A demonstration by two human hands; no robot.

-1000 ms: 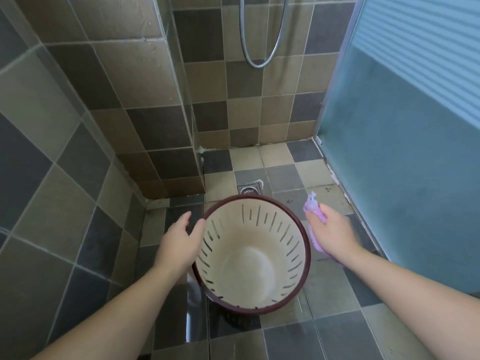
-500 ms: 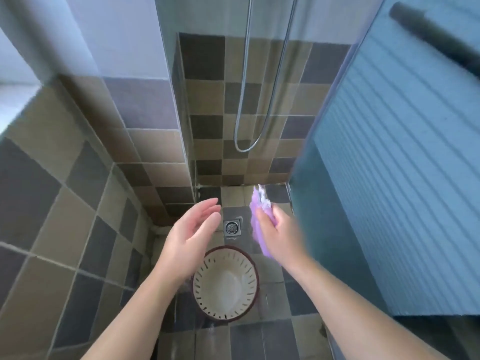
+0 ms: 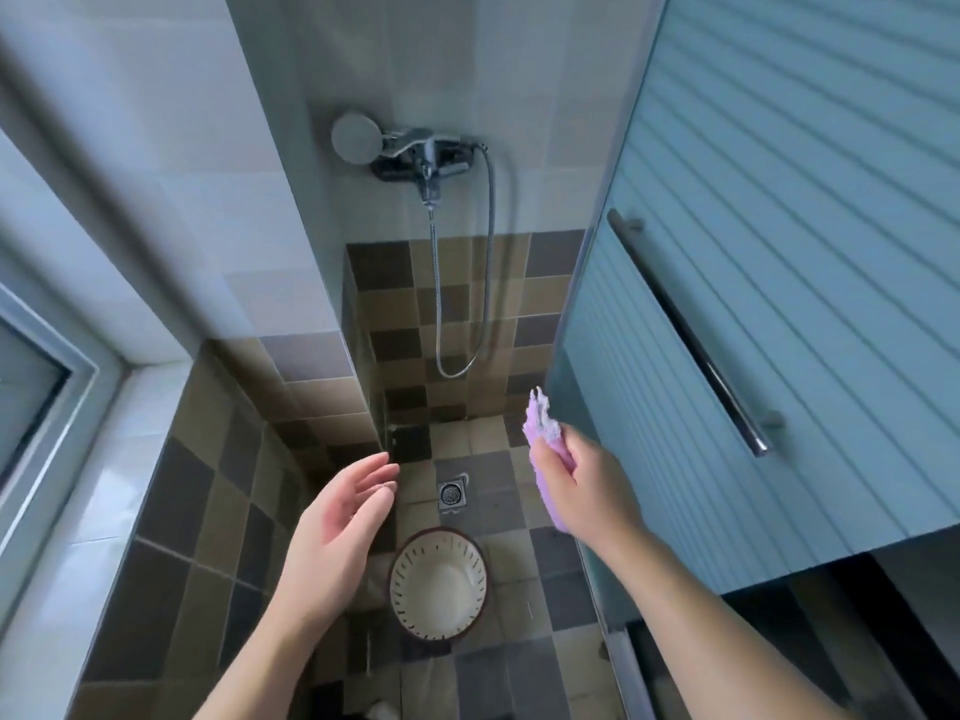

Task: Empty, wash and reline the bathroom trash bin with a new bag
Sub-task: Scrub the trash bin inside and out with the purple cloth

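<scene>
1. Two hands of mine are raised over the shower floor (image 3: 524,662), well above the trash bin (image 3: 439,584).
2. My left hand (image 3: 337,532) holds nothing; its palm is turned inward to the right and the fingers are loosely extended, close together.
3. My right hand (image 3: 582,491) grips a purple cloth (image 3: 543,426); the fingers are curled round its middle, a frayed end sticks up past my knuckles and the other end hangs below the hand.
4. The trash bin stands upright on the dark and tan floor tiles, between my two forearms in the view and touched by neither hand. It is cream inside with slots in its wall and a dark reddish rim, and no bag lines it.
5. Just beyond the bin, farther from me, a square floor drain (image 3: 451,493) is set in the tiles.
6. On the far wall a shower mixer (image 3: 426,158) is mounted, with a round shower head (image 3: 356,137) at its left and a metal hose (image 3: 488,241) looping down.
7. To the right stands a ribbed blue door (image 3: 779,252) with a long metal handle (image 3: 685,330).
</scene>
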